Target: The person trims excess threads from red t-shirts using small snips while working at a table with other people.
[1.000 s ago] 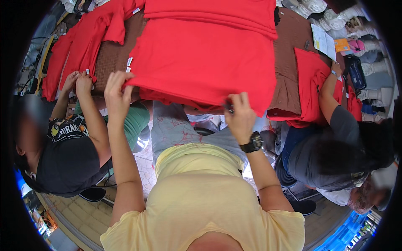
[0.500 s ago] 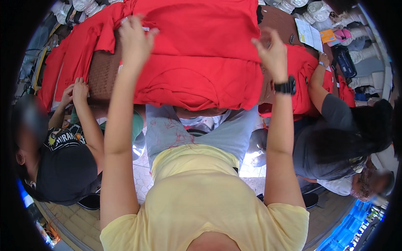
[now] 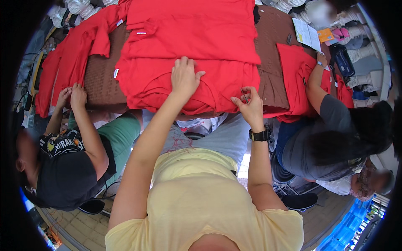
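Observation:
A red shirt lies on the near part of a stack of red garments in front of me, its round neckline toward me. My left hand rests flat on it, thumb apart from the fingers. By the shirt's lower right edge, my right hand pinches a small dark pointed tool, mostly hidden by the fingers. More red garments are spread just beyond. White labels show on the left side of the cloth.
A brown-covered table carries the garments. At left, a person's hands hold red cloth. At right, another person's hand touches an open notebook beside more red cloth. White balusters line the far side.
My left hand has come down and rightward onto the shirt. My right hand has moved nearer me, to the shirt's right edge. The garments have shifted slightly. The person at left has shifted too.

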### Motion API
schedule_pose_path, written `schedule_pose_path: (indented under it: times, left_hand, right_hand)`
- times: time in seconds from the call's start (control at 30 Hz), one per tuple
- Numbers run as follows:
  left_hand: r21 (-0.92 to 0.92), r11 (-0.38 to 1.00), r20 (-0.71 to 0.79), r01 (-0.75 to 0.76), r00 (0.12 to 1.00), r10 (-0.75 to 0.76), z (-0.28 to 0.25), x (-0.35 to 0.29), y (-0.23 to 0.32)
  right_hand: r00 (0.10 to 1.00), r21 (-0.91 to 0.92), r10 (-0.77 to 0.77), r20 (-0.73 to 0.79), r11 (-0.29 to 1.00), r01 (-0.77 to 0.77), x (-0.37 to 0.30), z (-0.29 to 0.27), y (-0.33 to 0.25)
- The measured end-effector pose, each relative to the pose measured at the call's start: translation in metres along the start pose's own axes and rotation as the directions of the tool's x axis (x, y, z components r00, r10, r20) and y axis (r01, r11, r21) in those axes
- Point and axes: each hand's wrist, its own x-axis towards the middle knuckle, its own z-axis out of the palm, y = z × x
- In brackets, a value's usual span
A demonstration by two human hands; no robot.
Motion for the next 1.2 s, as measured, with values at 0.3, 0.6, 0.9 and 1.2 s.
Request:
schedule_pose_path:
  times: [0.3,0.6,0.9,1.2]
  left_hand:
    - [-0.845,0.385,0.388,0.372,0.921,-0.037,-0.047,-0.021,-0.015]
    - [-0.482,0.807,0.876,0.341,0.222,0.428,-0.125,-0.087,0.012]
    - [-0.34,0.89,0.735,0.302,0.676,0.051,-0.071,-0.001,0.001]
    - [-0.863,0.393,0.371,0.317,0.926,0.067,-0.053,-0.034,0.044]
  right_hand:
    - [0.998,0.316,0.06,-0.017,0.947,-0.052,-0.012,0.001,0.01]
    - [0.997,0.147,0.023,-0.078,0.989,-0.012,-0.01,-0.003,0.004]
    - [1.0,0.502,0.014,-0.014,0.865,-0.005,-0.006,-0.001,-0.004]
    - [0.994,0.745,-0.099,0.055,0.667,0.025,0.004,-0.024,-0.056]
